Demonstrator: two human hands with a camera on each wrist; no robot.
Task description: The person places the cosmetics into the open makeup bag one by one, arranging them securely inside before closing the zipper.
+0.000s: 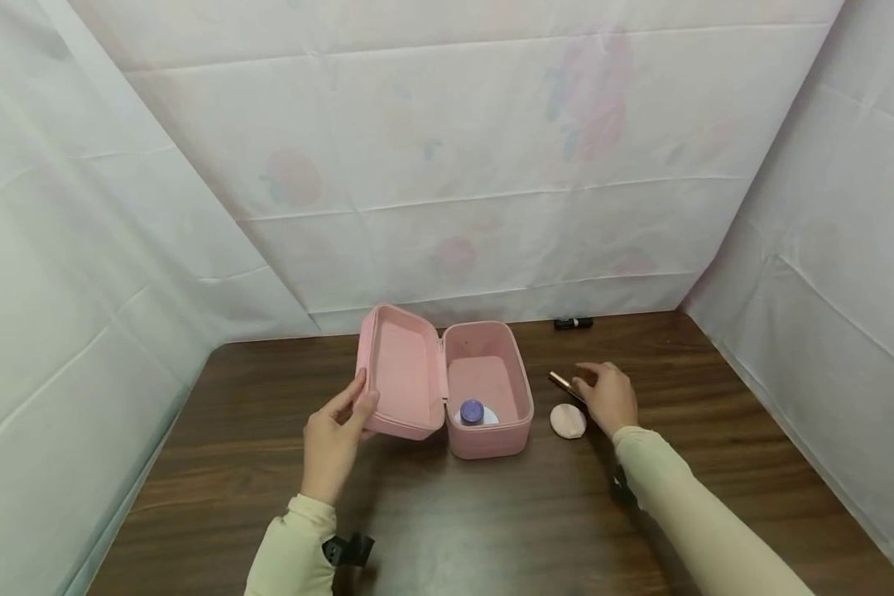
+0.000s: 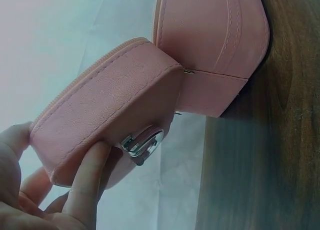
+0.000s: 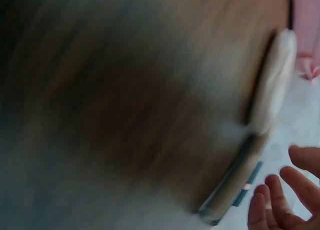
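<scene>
Pink case (image 1: 484,389) sits mid-table (image 1: 492,521), lid (image 1: 402,372) swung open to the left. Left hand (image 1: 333,443) holds lid edge, thumb (image 2: 12,145) on the rim & fingers (image 2: 87,180) behind, near the metal clasp (image 2: 144,145). Bottle w/ purple cap (image 1: 472,410) stands inside case at the near end. Right hand (image 1: 609,396) hovers just right of case, fingers apart & loosely bent, over a gold tube (image 1: 564,382); contact w/ tube can't be told. Round puff (image 1: 568,420) lies just beside it. Dark tube (image 1: 573,323) lies by the back wall.

soft even light in the head view, barely any shadows, right wrist view totally motion-blurred, left wrist washed-out
</scene>
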